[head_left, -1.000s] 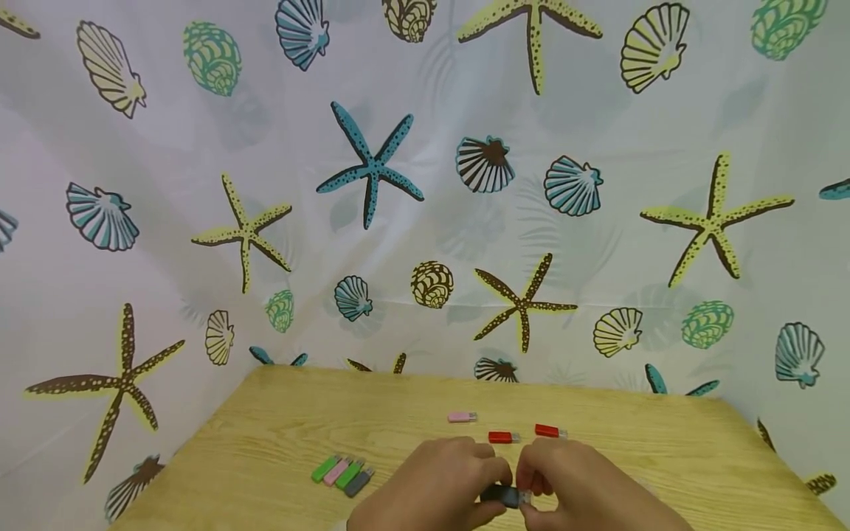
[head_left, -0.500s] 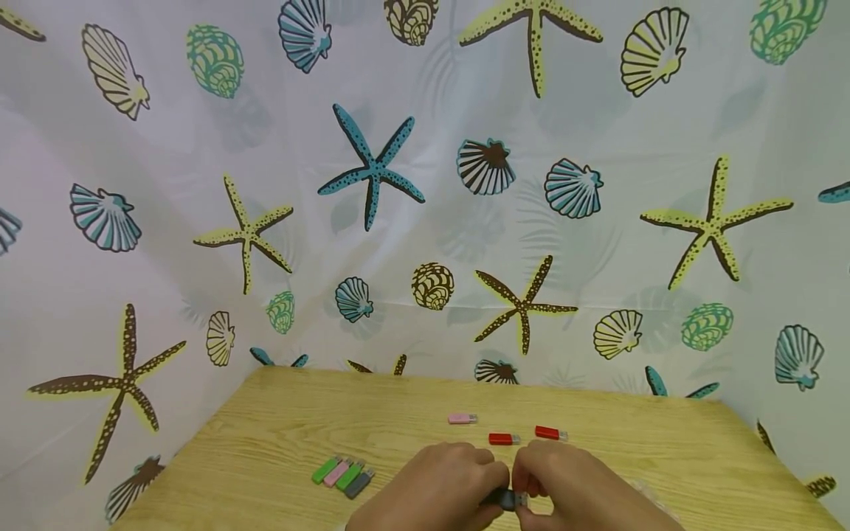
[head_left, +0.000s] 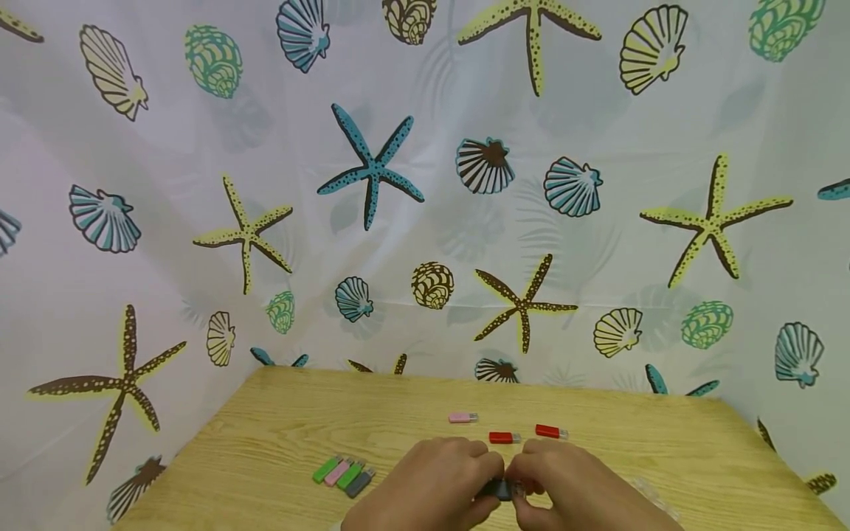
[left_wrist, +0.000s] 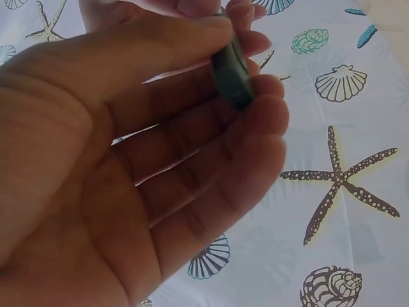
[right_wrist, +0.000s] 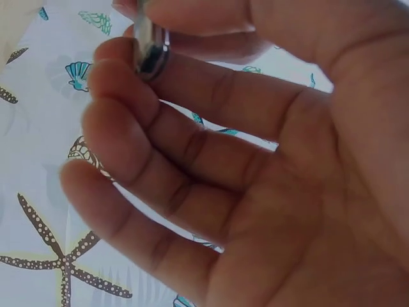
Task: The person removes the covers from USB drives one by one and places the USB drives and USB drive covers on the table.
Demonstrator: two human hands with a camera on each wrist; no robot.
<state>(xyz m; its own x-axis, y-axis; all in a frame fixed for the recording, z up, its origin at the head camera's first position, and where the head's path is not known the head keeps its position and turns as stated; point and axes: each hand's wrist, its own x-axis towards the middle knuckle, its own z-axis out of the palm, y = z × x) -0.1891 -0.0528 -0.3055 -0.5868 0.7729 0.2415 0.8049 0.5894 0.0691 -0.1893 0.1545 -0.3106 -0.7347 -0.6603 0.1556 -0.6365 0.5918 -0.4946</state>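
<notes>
Thumb and fingers of the left hand (head_left: 441,476) gripped a dark USB stick (head_left: 499,490) low in the head view, above the wooden table (head_left: 265,428). With twelve o'clock at the table's far edge, the stick's long axis ran from nine to three, straight across from one hand to the other. Its dark body pointed to nine, into the left hand; its shiny end (head_left: 520,488) pointed to three, where the right hand (head_left: 564,479) pinched it. Neither hand was nearer: both touched the stick, one at each end, with their fingertips almost meeting over it. Whether that end was a bare metal plug or wore a clear cap could not be told.

In the left wrist view the thumb pressed on the dark body, and the remaining fingers lay loosely bent with space below the palm. In the right wrist view the grip was likewise a narrow pinch on the shiny piece, the lower fingers half curled.

Around the hands, a green stick (head_left: 326,469), a pink stick (head_left: 338,472), a second green stick (head_left: 350,476) and a grey stick (head_left: 361,483) lay in a slanting row at nine o'clock. A lone pink stick (head_left: 462,417) sat at eleven, a red stick (head_left: 504,437) at twelve, another red stick (head_left: 550,431) between one and two. Some clear pieces (head_left: 654,498) lay at three, beyond the right hand.
</notes>
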